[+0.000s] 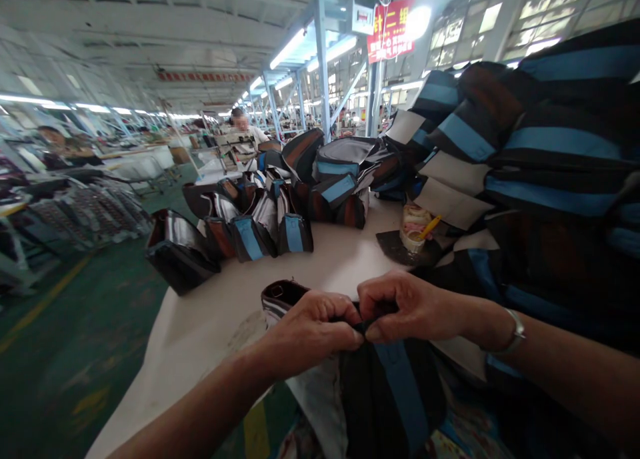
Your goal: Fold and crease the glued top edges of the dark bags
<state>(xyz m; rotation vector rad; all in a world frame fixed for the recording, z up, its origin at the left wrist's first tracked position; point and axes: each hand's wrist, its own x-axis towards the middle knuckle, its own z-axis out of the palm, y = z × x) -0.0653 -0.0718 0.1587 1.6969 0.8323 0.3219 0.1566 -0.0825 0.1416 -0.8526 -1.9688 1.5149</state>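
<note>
Left hand (313,326) curled tight, fingers folded under, thumb and fingertips pinched on the top edge of a black fabric bag with a blue vertical stripe (395,392). Right hand (413,306) likewise closed, knuckles up, gripping the same edge just beside the left, the two thumbs nearly touching. A silver bracelet (515,332) worn on the right wrist. Bag held at the near edge of a white rounded worktable (200,326), hanging down partly over the table edge toward the lap, its brown-trimmed opening (280,291) showing just left of the left hand.

Farther back on the table, stood in a loose row: small black and brown pouches with blue stripes (260,229). Behind those, heaped larger black and blue bags (335,179). On the right, stacked high and close: a pile of black, blue and brown striped bags with grey panels (550,152). Between pile and hands, rested on a dark scrap: a small clear cup with a yellow stick (415,227). Seated far behind, a person in a light top (245,136). Below left, green factory floor (75,352).
</note>
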